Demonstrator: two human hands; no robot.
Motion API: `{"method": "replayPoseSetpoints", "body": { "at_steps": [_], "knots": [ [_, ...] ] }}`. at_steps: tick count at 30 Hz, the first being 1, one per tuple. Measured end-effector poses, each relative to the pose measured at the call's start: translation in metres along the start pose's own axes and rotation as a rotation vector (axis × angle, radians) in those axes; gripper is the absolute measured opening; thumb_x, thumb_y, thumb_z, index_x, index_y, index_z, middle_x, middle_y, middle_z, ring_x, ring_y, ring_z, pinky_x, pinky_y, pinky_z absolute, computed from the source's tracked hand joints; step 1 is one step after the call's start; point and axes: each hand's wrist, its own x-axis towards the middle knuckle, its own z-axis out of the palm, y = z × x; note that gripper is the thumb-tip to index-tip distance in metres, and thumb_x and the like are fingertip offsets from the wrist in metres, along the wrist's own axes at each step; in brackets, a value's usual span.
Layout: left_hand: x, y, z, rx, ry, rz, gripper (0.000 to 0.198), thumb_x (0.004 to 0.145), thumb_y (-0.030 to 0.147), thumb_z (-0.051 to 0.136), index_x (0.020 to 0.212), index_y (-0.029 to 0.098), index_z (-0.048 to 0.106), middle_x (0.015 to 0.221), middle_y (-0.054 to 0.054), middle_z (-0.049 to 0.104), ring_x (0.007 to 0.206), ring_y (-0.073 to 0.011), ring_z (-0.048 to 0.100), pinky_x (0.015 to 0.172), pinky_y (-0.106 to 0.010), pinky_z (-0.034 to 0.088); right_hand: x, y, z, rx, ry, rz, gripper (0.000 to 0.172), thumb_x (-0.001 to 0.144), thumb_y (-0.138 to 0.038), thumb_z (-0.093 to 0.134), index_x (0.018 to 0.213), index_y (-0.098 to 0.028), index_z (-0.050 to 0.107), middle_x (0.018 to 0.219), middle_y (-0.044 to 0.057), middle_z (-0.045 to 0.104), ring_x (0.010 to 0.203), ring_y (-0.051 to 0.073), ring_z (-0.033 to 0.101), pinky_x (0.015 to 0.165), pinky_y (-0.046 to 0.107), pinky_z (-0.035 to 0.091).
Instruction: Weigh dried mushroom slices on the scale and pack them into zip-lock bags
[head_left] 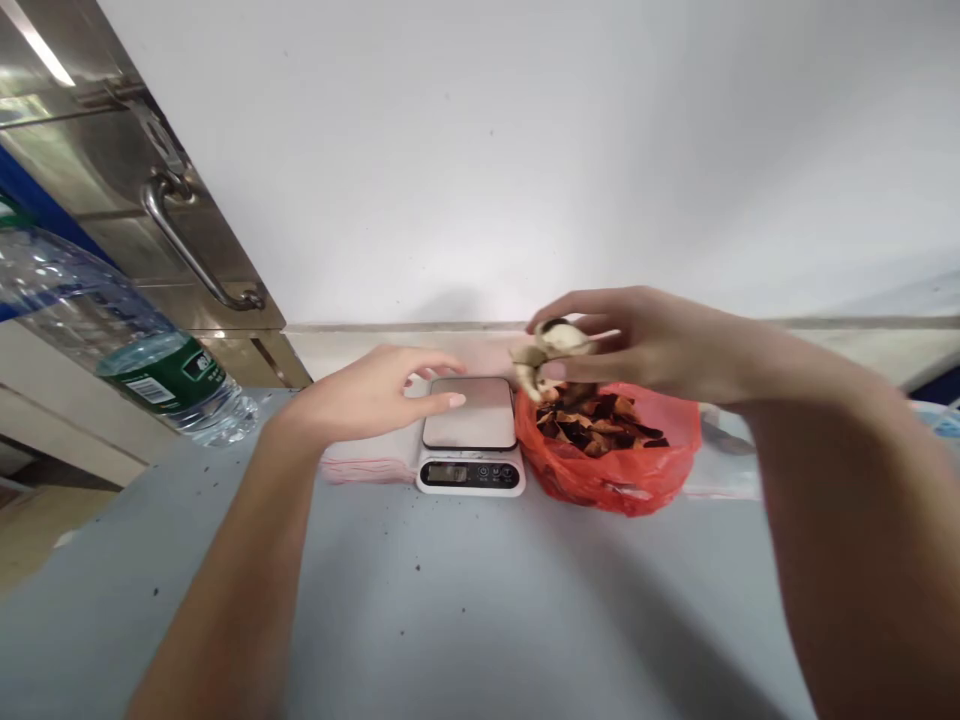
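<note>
My right hand (622, 345) is closed on some pale, curled, dried-looking pieces (559, 345) with dark edges; their exact kind is unclear. It holds them above the left part of a red plastic bag (622, 485). Inside the open bag lie many brown and dark dried flakes (596, 425). My left hand (386, 385) is open, its fingers apart, hovering at the left edge of a white kitchen scale (472, 480). Nothing rests on the scale's plate (471, 415). The display is lit, but its reading is hard to make out.
Flat clear plastic bags with red edges (367, 470) lie left of the scale. A large water bottle (165, 365) stands at the table's left. Clear plastic (724, 450) lies right of the red bag. Behind is a white wall (465, 180); a metal door handle (195, 250) is at left.
</note>
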Motion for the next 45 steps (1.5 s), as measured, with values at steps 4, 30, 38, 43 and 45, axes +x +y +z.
{"method": "replayPoseSetpoints", "body": {
  "at_steps": [4,30,38,43,45],
  "knots": [
    [-0.003,-0.024,-0.003,0.080,-0.161,-0.175,0.073,0.092,0.061,0.054,0.157,0.030,0.051,0.157,-0.005,0.059,0.138,-0.0299,0.060,0.110,-0.036,0.049,0.033,-0.027,0.043,0.011,-0.046,0.103,0.028,0.088,-0.021,0.072,0.116,-0.024,0.072,0.094,0.003,0.080,0.083,0.018,0.073,0.065,0.026,0.051],
    [0.009,-0.041,0.010,0.156,-0.343,-0.251,0.080,0.093,0.066,0.052,0.163,0.032,0.041,0.164,-0.007,0.052,0.143,-0.0312,0.056,0.113,-0.038,0.046,0.054,-0.005,0.067,-0.191,0.058,0.145,0.006,0.087,-0.020,0.065,0.093,-0.022,0.066,0.087,-0.001,0.067,0.074,0.015,0.058,0.066,0.026,0.041],
    [0.000,-0.034,0.000,0.177,-0.313,-0.281,0.088,0.089,0.073,0.048,0.166,0.031,0.039,0.159,-0.009,0.058,0.136,-0.0321,0.061,0.111,-0.038,0.047,0.049,-0.004,0.064,-0.200,0.011,0.150,0.021,0.090,-0.027,0.069,0.111,-0.023,0.070,0.102,0.004,0.074,0.085,0.019,0.064,0.071,0.028,0.045],
    [-0.002,-0.026,-0.005,0.187,-0.312,-0.338,0.084,0.090,0.067,0.049,0.165,0.031,0.040,0.154,-0.009,0.062,0.132,-0.0316,0.065,0.109,-0.035,0.048,0.049,-0.005,0.064,-0.195,-0.054,0.144,0.018,0.094,-0.025,0.063,0.110,-0.023,0.070,0.098,0.002,0.073,0.078,0.016,0.060,0.067,0.027,0.041],
    [-0.002,-0.024,-0.005,0.183,-0.315,-0.348,0.083,0.091,0.066,0.049,0.165,0.030,0.040,0.155,-0.009,0.062,0.133,-0.0316,0.064,0.109,-0.035,0.048,0.050,-0.003,0.066,-0.182,-0.065,0.150,0.020,0.094,-0.028,0.064,0.113,-0.022,0.069,0.098,0.002,0.073,0.078,0.017,0.061,0.067,0.027,0.042]
  ]
}}
